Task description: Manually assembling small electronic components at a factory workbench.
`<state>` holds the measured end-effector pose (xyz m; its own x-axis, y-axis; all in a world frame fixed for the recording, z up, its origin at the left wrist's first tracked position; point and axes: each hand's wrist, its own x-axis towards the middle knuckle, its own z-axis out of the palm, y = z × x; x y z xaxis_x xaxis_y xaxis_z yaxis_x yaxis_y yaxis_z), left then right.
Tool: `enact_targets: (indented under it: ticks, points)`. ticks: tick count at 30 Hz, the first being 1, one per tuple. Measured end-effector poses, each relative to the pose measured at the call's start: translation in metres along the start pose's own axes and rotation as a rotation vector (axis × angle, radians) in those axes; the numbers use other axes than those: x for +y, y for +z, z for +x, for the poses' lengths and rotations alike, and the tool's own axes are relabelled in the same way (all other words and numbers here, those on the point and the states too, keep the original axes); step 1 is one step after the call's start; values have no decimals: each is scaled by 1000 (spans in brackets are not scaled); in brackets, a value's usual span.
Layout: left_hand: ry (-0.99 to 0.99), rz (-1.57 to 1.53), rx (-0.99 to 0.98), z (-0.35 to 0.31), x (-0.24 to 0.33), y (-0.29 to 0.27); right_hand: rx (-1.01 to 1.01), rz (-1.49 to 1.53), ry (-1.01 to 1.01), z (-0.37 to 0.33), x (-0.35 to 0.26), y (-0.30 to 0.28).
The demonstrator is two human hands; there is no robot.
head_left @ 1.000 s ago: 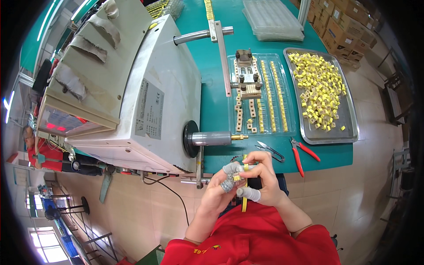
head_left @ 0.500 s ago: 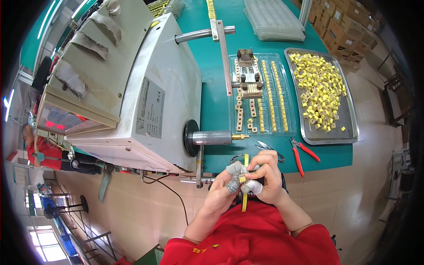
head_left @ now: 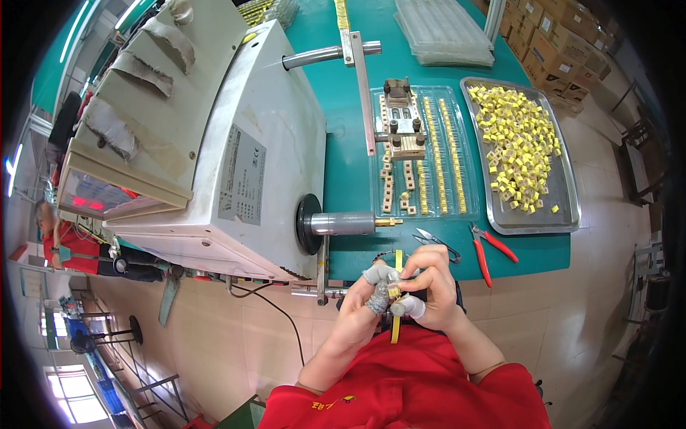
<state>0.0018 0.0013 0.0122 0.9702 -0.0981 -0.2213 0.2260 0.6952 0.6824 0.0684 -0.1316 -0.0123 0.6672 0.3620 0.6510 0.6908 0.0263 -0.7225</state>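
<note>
Close together at the table's front edge, both hands work around a small coil bobbin (head_left: 394, 292) wrapped in yellow tape. My left hand (head_left: 362, 306) pinches it, with grey-white coverings on the thumb and a finger. From the right, my right hand (head_left: 434, 284) closes in on the same piece, its fingers bent and its thumb wrapped in white. Whatever lies between the right fingertips is too small to make out. A yellow strip (head_left: 396, 330) runs upright behind the hands, partly hidden by them.
A white winding machine (head_left: 271, 136) with a protruding spindle (head_left: 350, 223) stands at left. Behind the hands lie scissors (head_left: 437, 242) and red-handled pliers (head_left: 493, 250). A clear tray (head_left: 468, 157) holds rows of bobbins; a metal tray (head_left: 529, 224) holds many yellow ones.
The left fingers have shifted slightly around the bobbin, and the right thumb has moved a little lower and left. Both hands otherwise stay in place.
</note>
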Motion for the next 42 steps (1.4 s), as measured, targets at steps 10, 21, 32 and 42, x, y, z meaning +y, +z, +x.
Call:
enact_targets:
  ticks: [10,21,32,42]
  points:
    - [-67,-54,119,-1,-3,-3,-48,39,10,9,-8,-5]
    - [-55,-62,-33,4,-10,-5,-13,186,111,-1,1,-2]
    - [289,109,-37,5,-23,1,137,479,247,-10,-14,20]
    - [100,-149,77,5,-18,8,158,277,219,-23,-6,27]
